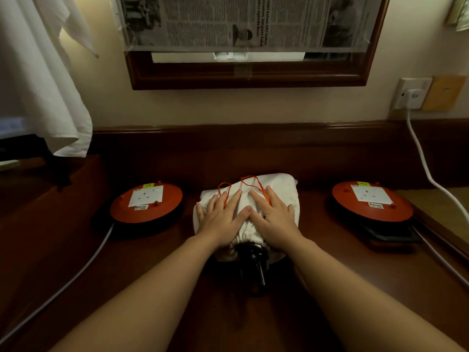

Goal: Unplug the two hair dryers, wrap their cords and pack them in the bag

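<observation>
Now both hands, left hand (220, 216) and right hand (272, 215), lie flat (fingers straight) atop the bag (279, 189).

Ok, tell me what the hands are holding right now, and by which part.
Nothing is gripped. The left hand and right hand lie flat, pressing on top of the white bag.

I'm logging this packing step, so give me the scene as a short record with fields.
surface: dark wooden desk
bag: white drawstring bag, centre, orange cords on top
bag mouth: gathered, black dryer parts sticking out
left hand: flat on bag
right hand: flat on bag
left reel: orange extension reel, socket empty
right reel: orange extension reel, socket empty
</observation>
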### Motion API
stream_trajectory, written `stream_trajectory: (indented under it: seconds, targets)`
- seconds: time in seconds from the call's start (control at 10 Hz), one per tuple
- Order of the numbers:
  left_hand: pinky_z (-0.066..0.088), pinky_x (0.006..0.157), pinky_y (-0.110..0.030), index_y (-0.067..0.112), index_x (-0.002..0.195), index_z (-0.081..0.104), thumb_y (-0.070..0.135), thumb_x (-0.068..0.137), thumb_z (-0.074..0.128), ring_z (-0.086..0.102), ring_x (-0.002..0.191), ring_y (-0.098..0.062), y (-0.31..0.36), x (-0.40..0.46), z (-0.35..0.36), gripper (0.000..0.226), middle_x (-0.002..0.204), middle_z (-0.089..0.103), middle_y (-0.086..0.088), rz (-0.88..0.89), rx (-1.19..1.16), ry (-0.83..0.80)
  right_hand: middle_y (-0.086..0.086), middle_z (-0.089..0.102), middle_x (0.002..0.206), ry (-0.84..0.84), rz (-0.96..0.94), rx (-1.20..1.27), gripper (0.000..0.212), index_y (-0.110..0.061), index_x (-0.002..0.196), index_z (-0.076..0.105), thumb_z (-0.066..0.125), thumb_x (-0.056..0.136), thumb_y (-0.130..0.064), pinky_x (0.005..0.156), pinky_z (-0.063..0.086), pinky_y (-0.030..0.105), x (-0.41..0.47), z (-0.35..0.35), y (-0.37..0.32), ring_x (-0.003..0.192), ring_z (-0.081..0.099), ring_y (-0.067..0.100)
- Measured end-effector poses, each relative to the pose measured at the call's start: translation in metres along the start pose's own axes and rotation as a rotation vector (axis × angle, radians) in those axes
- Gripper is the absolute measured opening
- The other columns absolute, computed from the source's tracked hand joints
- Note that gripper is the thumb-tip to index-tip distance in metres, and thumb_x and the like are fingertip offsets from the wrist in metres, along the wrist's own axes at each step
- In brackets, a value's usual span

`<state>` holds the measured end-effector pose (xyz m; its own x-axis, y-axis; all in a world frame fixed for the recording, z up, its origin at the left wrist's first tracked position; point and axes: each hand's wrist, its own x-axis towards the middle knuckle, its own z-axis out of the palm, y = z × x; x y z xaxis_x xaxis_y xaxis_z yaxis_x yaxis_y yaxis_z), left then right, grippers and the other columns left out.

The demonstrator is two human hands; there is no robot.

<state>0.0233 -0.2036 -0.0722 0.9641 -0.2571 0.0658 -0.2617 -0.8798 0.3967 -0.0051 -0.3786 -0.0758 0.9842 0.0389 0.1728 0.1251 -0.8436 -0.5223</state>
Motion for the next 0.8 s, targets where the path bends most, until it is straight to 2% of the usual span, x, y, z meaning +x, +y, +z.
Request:
stream_trajectory:
  seconds: [0.2,0.3,0.4,0.5,0.6,0.8]
  targets:
    - [-0.020,0.124,-0.062,0.052,0.165,0.003,0.074,0.102,0.018,-0.011,0.164,-0.020,-0.007,0.016,0.000,0.069,0.179,-0.001,0.004,0.013,-0.009,-0.016,-0.002,0.002,0.175,0.062,0.018,-0.013,0.063,-0.048,0.161,0.019,0.028,0.101,-0.064,0.123,-0.010,0.062,0.010,0.007,0.001,0.160,0.003,0.023]
    - [-0.020,0.124,-0.063,0.052,0.165,0.001,0.075,0.101,0.016,-0.013,0.164,-0.020,-0.008,0.023,-0.007,0.069,0.179,-0.004,0.004,0.009,0.032,-0.079,0.001,0.002,0.175,0.049,0.056,-0.034,0.063,-0.047,0.161,0.016,0.027,0.101,-0.064,0.122,-0.009,0.062,0.011,0.008,-0.004,0.160,0.002,0.025]
    - [-0.017,0.123,-0.069,0.050,0.166,-0.002,0.076,0.101,0.013,-0.016,0.164,-0.026,-0.005,0.031,-0.024,0.071,0.179,-0.009,0.002,-0.006,0.142,-0.156,0.002,-0.002,0.175,0.009,0.126,-0.033,0.065,-0.046,0.162,0.013,0.027,0.101,-0.065,0.123,-0.008,0.062,0.015,0.007,-0.013,0.161,-0.001,0.028]
    - [-0.014,0.122,-0.071,0.046,0.167,-0.005,0.080,0.099,0.015,-0.017,0.163,-0.033,0.006,0.026,-0.038,0.078,0.179,-0.011,-0.003,-0.022,0.227,-0.164,0.001,-0.006,0.176,-0.058,0.163,-0.029,0.068,-0.046,0.163,0.009,0.028,0.101,-0.066,0.123,-0.006,0.063,0.016,-0.005,-0.015,0.160,-0.005,0.031]
    - [-0.007,0.123,-0.071,0.042,0.168,-0.003,0.080,0.098,0.023,-0.014,0.164,-0.033,0.014,0.008,-0.035,0.084,0.179,-0.008,-0.003,-0.062,0.108,-0.123,0.002,-0.005,0.176,-0.053,0.144,-0.032,0.072,-0.043,0.164,0.007,0.028,0.100,-0.070,0.123,-0.003,0.063,-0.001,-0.012,-0.010,0.160,-0.007,0.033]
    - [-0.014,0.125,-0.064,0.044,0.167,-0.006,0.074,0.101,0.031,-0.023,0.162,-0.024,0.009,-0.086,-0.015,0.082,0.179,-0.012,0.002,-0.040,-0.191,0.000,0.004,-0.007,0.175,0.028,0.099,0.084,0.070,-0.041,0.165,0.006,0.033,0.104,-0.063,0.126,-0.002,0.059,-0.084,-0.007,-0.014,0.160,-0.010,0.026]
